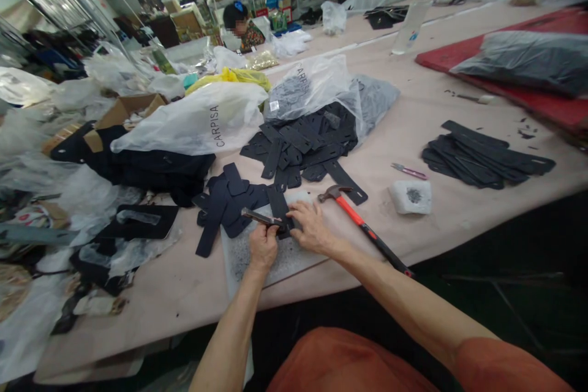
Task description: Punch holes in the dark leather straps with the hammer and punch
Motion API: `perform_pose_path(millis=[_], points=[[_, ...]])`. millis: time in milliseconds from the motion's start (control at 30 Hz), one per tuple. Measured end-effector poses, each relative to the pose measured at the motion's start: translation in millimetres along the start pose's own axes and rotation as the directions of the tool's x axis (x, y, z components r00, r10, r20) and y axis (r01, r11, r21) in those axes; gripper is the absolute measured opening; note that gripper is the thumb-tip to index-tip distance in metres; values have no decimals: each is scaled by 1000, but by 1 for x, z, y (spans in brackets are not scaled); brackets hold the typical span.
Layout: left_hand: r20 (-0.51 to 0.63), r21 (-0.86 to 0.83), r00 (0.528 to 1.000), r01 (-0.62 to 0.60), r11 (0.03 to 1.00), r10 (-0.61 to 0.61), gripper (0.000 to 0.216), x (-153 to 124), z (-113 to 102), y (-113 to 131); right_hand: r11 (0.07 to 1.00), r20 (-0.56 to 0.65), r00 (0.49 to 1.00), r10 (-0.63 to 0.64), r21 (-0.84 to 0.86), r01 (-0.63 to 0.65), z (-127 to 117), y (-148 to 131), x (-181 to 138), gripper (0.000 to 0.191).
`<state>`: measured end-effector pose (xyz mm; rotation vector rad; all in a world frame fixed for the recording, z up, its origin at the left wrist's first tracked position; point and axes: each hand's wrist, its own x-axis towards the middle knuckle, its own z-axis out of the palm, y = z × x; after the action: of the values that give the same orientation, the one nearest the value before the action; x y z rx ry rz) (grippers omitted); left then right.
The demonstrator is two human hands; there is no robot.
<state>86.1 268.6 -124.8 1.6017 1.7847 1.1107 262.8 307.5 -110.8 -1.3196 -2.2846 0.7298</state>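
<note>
Centre of frame: the left hand (263,249) grips a dark tool (258,217) over a black strip (276,199) on the board (239,260). The right hand (313,228) touches the strip, apparently steadying it; whether it pinches cannot be told. The hammer (362,224), right of centre, presumably lies within reach.
</note>
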Motion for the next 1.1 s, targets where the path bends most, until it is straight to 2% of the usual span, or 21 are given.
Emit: perform_pose_path(millis=[133,233,333,467,600,700,800,900,1000,1100], points=[[-8,16,1000,-2,1000,2,22,0,1,-4,997,-40,999,32,-64,-34,0,-15,-1,50],[-14,-3,1000,6,1000,-6,22,0,0,-5,983,-60,987,148,-105,-154,-4,-28,-2,50],[-14,-18,1000,24,1000,-24,22,1,-1,-4,946,-29,958,284,-152,-285,-3,-41,-2,48],[-11,-14,998,65,998,-65,21,2,-5,-1,891,-28,922,386,-248,-380,8,-60,0,39],[-43,-155,992,114,981,-122,20,3,-7,0,861,-43,903,429,-283,-422,15,-72,4,35],[-94,-395,964,192,899,-247,20,5,-3,-1,850,-13,876,482,-234,-471,14,-75,5,35],[-102,-683,891,259,682,-441,30,6,1,-1,853,-13,870,493,-191,-486,13,-73,1,39],[0,-818,833,318,479,-553,41,4,1,4,881,-38,891,453,-134,-453,16,-67,-8,46],[88,-810,841,372,453,-534,43,-1,-2,9,921,-81,921,381,-58,-386,22,-59,-16,51],[64,-757,866,366,541,-495,41,-5,-1,8,947,-125,939,321,18,-321,26,-52,-22,52]])
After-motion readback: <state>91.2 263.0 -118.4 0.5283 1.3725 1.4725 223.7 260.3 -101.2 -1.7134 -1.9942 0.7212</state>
